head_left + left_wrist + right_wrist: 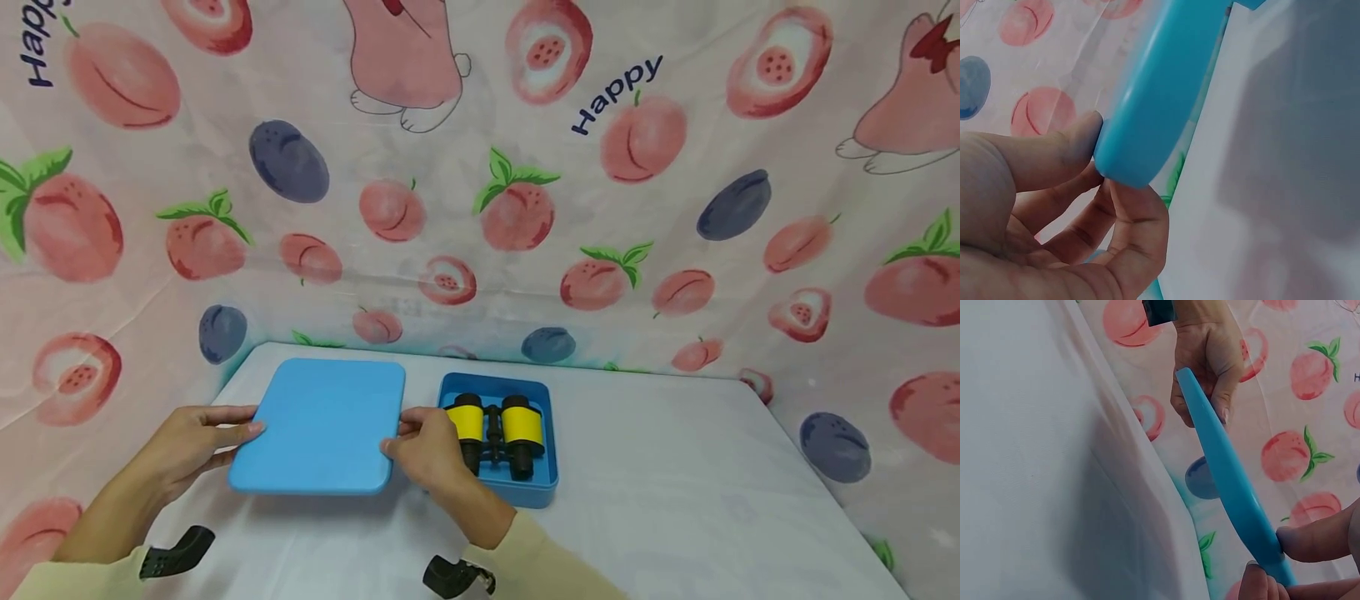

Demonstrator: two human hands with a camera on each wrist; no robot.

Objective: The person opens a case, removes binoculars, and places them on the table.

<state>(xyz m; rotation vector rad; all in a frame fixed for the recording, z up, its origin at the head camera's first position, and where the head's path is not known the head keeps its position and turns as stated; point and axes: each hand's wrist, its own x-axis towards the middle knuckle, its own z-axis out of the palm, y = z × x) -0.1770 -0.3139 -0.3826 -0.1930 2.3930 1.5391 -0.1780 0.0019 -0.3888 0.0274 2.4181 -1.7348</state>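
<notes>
A flat blue lid (322, 425) with rounded corners is held in the air over the left part of the table, its smooth top turned up toward the head camera. My left hand (187, 450) pinches its left edge, thumb on top and fingers beneath, as the left wrist view shows at the lid's rim (1154, 94). At the opposite edge, my right hand (431, 450) pinches it between thumb and fingers. Just right of that hand stands a blue box (525, 497), uncovered, with yellow and black binoculars (522, 427) lying inside. The right hand overlaps the box's left side in the head view.
A white cloth covers the table (675, 483). Behind and at both sides hangs a pale pink fabric (465, 325) printed with fruit. Black straps (177, 552) sit at both wrists, over cream sleeves (540, 558).
</notes>
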